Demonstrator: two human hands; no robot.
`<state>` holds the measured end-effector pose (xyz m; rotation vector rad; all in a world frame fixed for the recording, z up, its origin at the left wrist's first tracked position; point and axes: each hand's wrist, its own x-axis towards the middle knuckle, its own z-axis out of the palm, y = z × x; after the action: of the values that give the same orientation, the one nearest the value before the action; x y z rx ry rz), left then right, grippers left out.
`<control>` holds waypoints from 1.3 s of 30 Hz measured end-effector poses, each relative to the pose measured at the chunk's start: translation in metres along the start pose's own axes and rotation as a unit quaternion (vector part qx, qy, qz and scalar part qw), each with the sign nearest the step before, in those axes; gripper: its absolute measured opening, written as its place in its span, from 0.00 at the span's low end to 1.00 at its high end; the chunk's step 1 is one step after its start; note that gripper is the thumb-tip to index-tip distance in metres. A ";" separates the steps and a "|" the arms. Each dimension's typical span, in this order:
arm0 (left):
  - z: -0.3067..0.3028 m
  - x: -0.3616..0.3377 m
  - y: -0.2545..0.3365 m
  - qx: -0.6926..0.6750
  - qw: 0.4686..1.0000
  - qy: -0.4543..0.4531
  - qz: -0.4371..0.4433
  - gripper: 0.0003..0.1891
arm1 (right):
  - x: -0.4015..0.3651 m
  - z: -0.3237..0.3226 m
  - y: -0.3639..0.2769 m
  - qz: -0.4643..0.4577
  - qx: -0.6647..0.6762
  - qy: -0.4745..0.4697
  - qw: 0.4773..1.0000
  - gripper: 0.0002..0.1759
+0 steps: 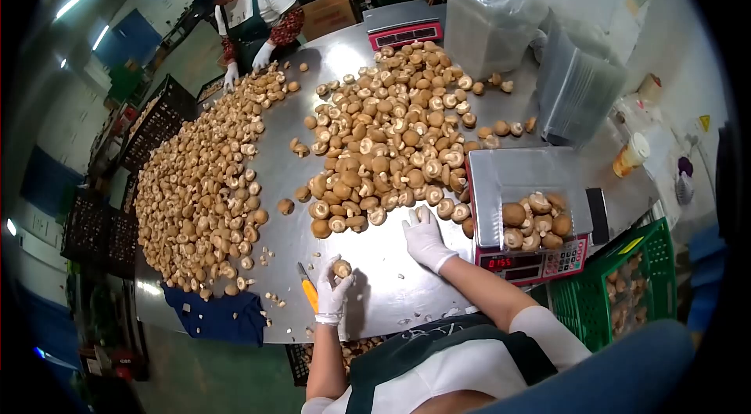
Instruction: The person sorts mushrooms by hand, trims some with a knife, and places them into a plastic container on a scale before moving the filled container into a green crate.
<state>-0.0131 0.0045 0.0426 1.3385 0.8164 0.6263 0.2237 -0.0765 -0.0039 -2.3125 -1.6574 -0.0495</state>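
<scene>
My left hand [332, 295], in a white glove, holds one brown mushroom [342, 268] between its fingers above the metal table [391, 265]. A yellow-handled knife [310, 289] lies just left of that hand. My right hand [426, 240], also gloved, reaches to the near edge of the large middle mushroom pile [375, 140]; its fingertips are at a mushroom, and whether they grip it is unclear. To its right, a clear tray of mushrooms [537, 221] rests on a red scale [526, 261] with a lit display.
A second mushroom pile [203, 203] spreads along the left. Stacked clear trays [579, 81] and a bagged stack [493, 23] stand at the back right. A green crate [575, 308] is at the lower right, a cup [631, 154] above it. A co-worker [254, 15] handles mushrooms across the table.
</scene>
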 end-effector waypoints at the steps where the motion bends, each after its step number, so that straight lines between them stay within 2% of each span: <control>1: 0.002 -0.002 0.001 -0.001 1.000 -0.007 0.000 0.29 | 0.004 0.003 0.008 0.002 -0.014 0.015 1.000 0.15; 2: 0.003 -0.004 0.003 -0.062 0.998 0.009 -0.025 0.29 | 0.006 0.007 0.013 0.013 -0.027 -0.022 0.999 0.13; 3: 0.006 -0.006 0.007 -0.123 0.991 0.024 -0.052 0.28 | 0.004 0.005 0.015 0.021 -0.029 -0.020 0.999 0.13; 4: 0.012 -0.007 0.011 -0.163 0.983 0.059 -0.061 0.28 | 0.004 0.002 0.018 0.046 0.059 -0.007 0.997 0.12; 5: 0.006 -0.006 0.011 -0.162 0.985 0.041 -0.053 0.26 | 0.003 0.000 0.019 0.071 0.146 0.008 0.987 0.12; 6: 0.004 -0.005 0.016 -0.182 0.981 0.046 -0.057 0.24 | -0.001 -0.019 0.006 0.135 0.295 -0.018 0.946 0.14; 7: 0.003 -0.004 0.020 -0.203 0.976 0.053 -0.061 0.23 | -0.008 -0.001 -0.005 0.195 0.430 -0.038 0.881 0.16; 8: -0.003 -0.002 0.017 -0.208 0.975 0.059 -0.043 0.21 | -0.019 0.007 -0.023 0.150 0.539 -0.042 0.828 0.18; 9: -0.007 0.000 0.023 -0.209 0.975 0.061 -0.040 0.21 | -0.027 -0.005 -0.045 0.113 0.596 -0.161 0.779 0.20; 11: -0.010 0.002 0.035 -0.209 0.974 0.078 -0.027 0.20 | -0.047 -0.053 -0.082 0.006 0.627 -0.320 0.711 0.21; 13: -0.017 0.003 0.041 -0.196 0.977 0.085 -0.013 0.20 | -0.055 -0.036 -0.107 -0.201 0.598 -0.145 0.762 0.18; 14: -0.018 0.001 0.043 -0.198 0.976 0.092 -0.009 0.20 | -0.051 -0.035 -0.100 -0.225 0.564 -0.120 0.785 0.19; 15: -0.017 -0.002 0.049 -0.200 0.975 0.098 -0.004 0.20 | -0.036 -0.058 -0.087 -0.179 0.474 -0.175 0.844 0.18; 16: -0.020 -0.005 0.050 -0.195 0.973 0.119 -0.028 0.20 | -0.022 -0.063 -0.073 -0.118 0.352 -0.186 0.910 0.17; 17: -0.021 -0.008 0.050 -0.193 0.975 0.107 -0.031 0.20 | -0.017 -0.047 -0.055 -0.089 0.218 -0.094 0.967 0.19; 18: -0.021 -0.011 0.048 -0.208 0.970 0.119 -0.035 0.20 | -0.011 -0.032 -0.040 -0.017 0.138 0.009 0.990 0.13; 19: -0.022 -0.015 0.043 -0.223 0.965 0.131 -0.041 0.20 | -0.002 -0.032 -0.023 0.038 0.031 0.028 0.998 0.15; 20: -0.030 -0.015 0.031 -0.237 0.965 0.105 -0.030 0.20 | 0.000 -0.033 -0.006 0.075 -0.031 0.024 0.996 0.16; 21: -0.026 -0.017 0.031 -0.242 0.964 0.108 -0.023 0.20 | 0.007 -0.020 0.006 0.134 -0.066 0.005 0.989 0.14; 23: -0.022 -0.018 0.029 -0.244 0.964 0.095 -0.041 0.20 | 0.012 0.007 0.027 0.172 -0.126 0.028 0.977 0.12; 25: -0.011 -0.014 0.029 -0.243 0.965 0.088 -0.034 0.19 | 0.012 0.005 0.032 0.185 -0.070 0.014 0.980 0.10; 26: -0.005 -0.013 0.029 -0.245 0.965 0.090 -0.025 0.19 | 0.010 0.005 0.031 0.180 -0.110 0.065 0.975 0.08; 27: 0.001 -0.013 0.033 -0.244 0.966 0.086 -0.024 0.19 | 0.005 -0.007 0.028 0.167 -0.044 0.012 0.985 0.09; 29: 0.013 -0.014 0.043 -0.213 0.973 0.062 -0.061 0.19 | -0.008 -0.028 0.021 0.152 0.099 -0.037 0.983 0.11; 31: 0.018 -0.008 0.035 -0.228 0.969 0.063 -0.072 0.18 | -0.030 -0.053 0.012 0.115 0.295 -0.022 0.948 0.13; 32: 0.022 -0.003 0.030 -0.225 0.973 0.038 -0.044 0.17 | -0.036 -0.063 0.012 0.072 0.410 -0.007 0.909 0.13; 33: 0.027 -0.002 0.026 -0.223 0.974 0.016 -0.016 0.17 | -0.045 -0.091 0.011 0.068 0.475 -0.009 0.877 0.13; 35: 0.046 -0.002 0.034 -0.230 0.973 0.012 -0.013 0.16 | -0.068 -0.148 0.026 0.020 0.536 0.048 0.843 0.11; 37: 0.055 -0.002 0.031 -0.216 0.975 -0.044 -0.029 0.16 | -0.092 -0.201 0.049 0.071 0.484 0.114 0.865 0.10; 39: 0.067 -0.001 0.027 -0.228 0.973 -0.035 -0.027 0.16 | -0.113 -0.223 0.078 0.132 0.409 0.180 0.885 0.11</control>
<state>0.0417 -0.0316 0.0716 0.9110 0.6025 0.6716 0.2902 -0.2613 0.1702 -1.7034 -0.9039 0.2238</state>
